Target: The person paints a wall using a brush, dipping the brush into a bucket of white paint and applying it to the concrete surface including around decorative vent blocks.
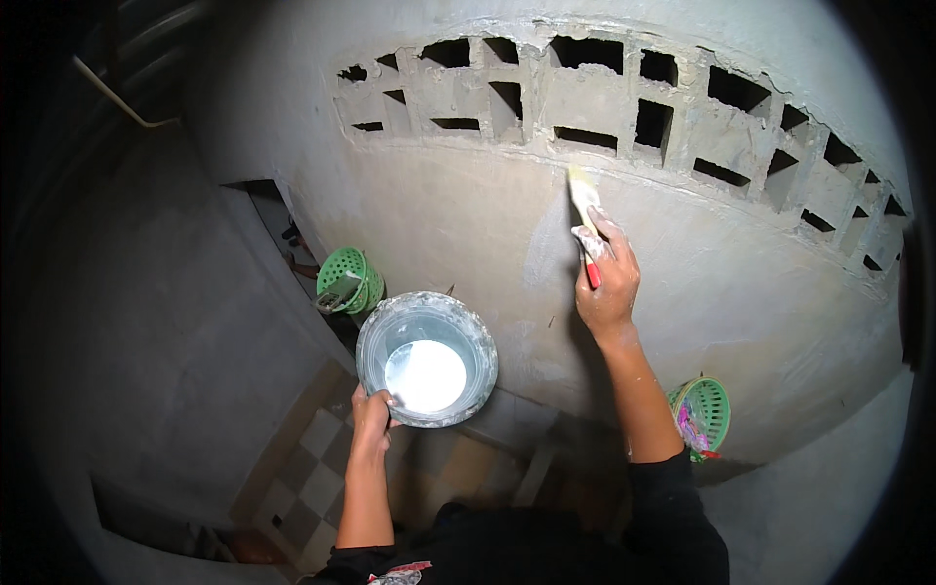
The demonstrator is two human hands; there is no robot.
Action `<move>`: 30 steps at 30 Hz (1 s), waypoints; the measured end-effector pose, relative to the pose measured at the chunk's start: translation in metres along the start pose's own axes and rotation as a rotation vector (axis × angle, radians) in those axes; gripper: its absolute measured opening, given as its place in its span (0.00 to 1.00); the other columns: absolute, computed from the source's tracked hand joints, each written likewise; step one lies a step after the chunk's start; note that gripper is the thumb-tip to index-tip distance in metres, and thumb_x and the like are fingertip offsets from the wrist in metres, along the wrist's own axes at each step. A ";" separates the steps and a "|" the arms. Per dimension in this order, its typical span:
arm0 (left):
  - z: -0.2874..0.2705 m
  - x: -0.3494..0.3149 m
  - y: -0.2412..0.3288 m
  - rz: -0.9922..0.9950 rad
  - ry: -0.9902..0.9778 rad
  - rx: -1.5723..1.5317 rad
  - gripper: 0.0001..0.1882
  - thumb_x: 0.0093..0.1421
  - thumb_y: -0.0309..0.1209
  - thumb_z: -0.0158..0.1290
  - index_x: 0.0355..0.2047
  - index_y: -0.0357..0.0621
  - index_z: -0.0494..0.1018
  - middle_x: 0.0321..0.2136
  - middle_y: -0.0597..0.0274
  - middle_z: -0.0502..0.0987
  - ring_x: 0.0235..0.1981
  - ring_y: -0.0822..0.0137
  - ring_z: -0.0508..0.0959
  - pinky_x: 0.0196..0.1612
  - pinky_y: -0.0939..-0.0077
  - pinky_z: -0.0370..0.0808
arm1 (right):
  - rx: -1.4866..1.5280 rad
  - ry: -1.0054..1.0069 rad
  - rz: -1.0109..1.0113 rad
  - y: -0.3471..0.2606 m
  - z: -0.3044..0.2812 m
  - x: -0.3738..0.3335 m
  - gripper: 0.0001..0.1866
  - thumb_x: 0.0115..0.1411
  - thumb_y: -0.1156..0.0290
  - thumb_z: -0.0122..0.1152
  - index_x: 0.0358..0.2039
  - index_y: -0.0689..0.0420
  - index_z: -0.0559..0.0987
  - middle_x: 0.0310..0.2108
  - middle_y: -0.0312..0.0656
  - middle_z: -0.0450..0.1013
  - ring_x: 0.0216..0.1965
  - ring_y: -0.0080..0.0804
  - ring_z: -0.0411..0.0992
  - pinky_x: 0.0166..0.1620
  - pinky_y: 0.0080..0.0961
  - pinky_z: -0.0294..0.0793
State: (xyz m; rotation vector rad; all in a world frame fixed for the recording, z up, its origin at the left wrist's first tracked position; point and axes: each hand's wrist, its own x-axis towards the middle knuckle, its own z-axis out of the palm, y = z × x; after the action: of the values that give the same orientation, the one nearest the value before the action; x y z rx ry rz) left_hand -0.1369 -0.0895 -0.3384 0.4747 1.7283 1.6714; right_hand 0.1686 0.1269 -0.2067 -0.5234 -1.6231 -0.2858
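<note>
A paintbrush [584, 195] with a red-tipped handle is gripped in my right hand [608, 283], whose fingers are smeared with white. Its bristles touch the grey wall [439, 195] just below a row of vent blocks [585, 93]. Beneath the bristles runs a wet-looking, paler streak. Held by its rim in my left hand [371, 419] is a round grey bucket [474, 341], splashed with white around the edge. White paint [426, 376] covers the bottom of it. The left thumb lies over the rim while the other fingers are mostly hidden beneath.
A green perforated basket [363, 278] hangs at the wall's left, with a flat-bladed tool [338, 292] in it. Another green basket [715, 409], holding pink and purple items, hangs at the right. Checkered floor tiles [317, 432] show below. An opening [268, 210] breaks the wall at left.
</note>
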 end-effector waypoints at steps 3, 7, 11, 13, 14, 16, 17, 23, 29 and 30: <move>0.008 0.003 0.002 0.002 -0.027 -0.010 0.35 0.48 0.22 0.48 0.61 0.38 0.67 0.43 0.53 0.79 0.37 0.61 0.81 0.28 0.67 0.79 | -0.135 -0.155 0.047 0.013 0.015 -0.049 0.21 0.49 0.85 0.62 0.46 0.59 0.83 0.58 0.53 0.73 0.55 0.56 0.73 0.56 0.48 0.74; 0.014 0.003 0.006 0.015 -0.023 -0.014 0.32 0.48 0.20 0.47 0.58 0.36 0.67 0.40 0.53 0.78 0.33 0.62 0.81 0.23 0.70 0.78 | -0.067 -0.491 0.098 0.018 0.045 -0.129 0.18 0.53 0.83 0.61 0.46 0.59 0.83 0.57 0.52 0.74 0.56 0.53 0.74 0.56 0.46 0.75; 0.015 0.002 0.010 0.018 -0.031 -0.018 0.32 0.48 0.20 0.47 0.58 0.37 0.67 0.40 0.54 0.78 0.33 0.62 0.81 0.23 0.71 0.78 | 0.121 -0.577 0.291 0.019 0.044 -0.107 0.18 0.53 0.85 0.59 0.46 0.60 0.82 0.57 0.50 0.75 0.55 0.50 0.74 0.56 0.42 0.76; 0.016 0.001 0.016 0.036 -0.056 -0.013 0.32 0.48 0.21 0.47 0.58 0.37 0.67 0.40 0.55 0.78 0.33 0.62 0.80 0.24 0.70 0.78 | 0.148 -0.383 0.279 0.020 0.030 -0.065 0.18 0.53 0.86 0.58 0.44 0.61 0.83 0.56 0.50 0.75 0.54 0.51 0.75 0.55 0.42 0.76; 0.013 0.000 0.015 0.037 -0.062 -0.010 0.32 0.48 0.21 0.47 0.58 0.37 0.67 0.40 0.55 0.78 0.33 0.62 0.80 0.24 0.69 0.78 | 0.143 -0.279 0.248 0.015 0.022 -0.046 0.17 0.53 0.86 0.58 0.43 0.61 0.83 0.56 0.50 0.75 0.53 0.52 0.76 0.55 0.43 0.76; 0.013 0.001 0.012 0.015 -0.039 0.030 0.31 0.49 0.22 0.47 0.58 0.39 0.69 0.42 0.56 0.79 0.37 0.63 0.80 0.29 0.67 0.78 | 0.063 -0.079 0.146 0.004 0.007 -0.021 0.17 0.52 0.86 0.60 0.43 0.61 0.83 0.56 0.52 0.75 0.53 0.54 0.76 0.55 0.44 0.76; 0.012 0.001 0.012 0.006 -0.027 0.047 0.31 0.49 0.23 0.48 0.57 0.40 0.70 0.42 0.57 0.80 0.39 0.63 0.80 0.31 0.67 0.77 | 0.024 0.021 0.093 0.001 0.005 -0.017 0.17 0.52 0.85 0.61 0.43 0.61 0.83 0.56 0.52 0.74 0.53 0.54 0.76 0.55 0.45 0.76; 0.028 -0.003 0.020 0.009 -0.057 0.039 0.31 0.49 0.23 0.48 0.58 0.38 0.67 0.41 0.54 0.79 0.35 0.62 0.81 0.27 0.69 0.78 | -0.079 -0.339 0.070 0.022 0.045 -0.124 0.20 0.51 0.84 0.63 0.47 0.59 0.82 0.60 0.51 0.72 0.58 0.53 0.72 0.57 0.45 0.75; 0.029 -0.009 0.021 0.031 -0.068 0.008 0.32 0.48 0.23 0.48 0.58 0.37 0.67 0.41 0.54 0.79 0.32 0.63 0.81 0.25 0.70 0.78 | 0.125 -0.342 0.209 0.012 0.036 -0.088 0.21 0.50 0.87 0.61 0.45 0.59 0.83 0.54 0.51 0.77 0.53 0.54 0.76 0.55 0.42 0.76; 0.028 -0.008 0.019 0.032 -0.068 0.009 0.32 0.48 0.23 0.48 0.58 0.37 0.67 0.41 0.54 0.79 0.32 0.63 0.81 0.25 0.71 0.78 | 0.139 -0.254 0.194 0.010 0.031 -0.073 0.21 0.49 0.87 0.60 0.45 0.59 0.83 0.53 0.51 0.77 0.53 0.54 0.76 0.55 0.42 0.75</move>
State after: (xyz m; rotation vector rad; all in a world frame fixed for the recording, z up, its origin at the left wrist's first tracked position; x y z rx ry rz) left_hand -0.1157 -0.0729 -0.3163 0.5591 1.6878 1.6515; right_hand 0.1505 0.1380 -0.2834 -0.6243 -1.8059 0.0400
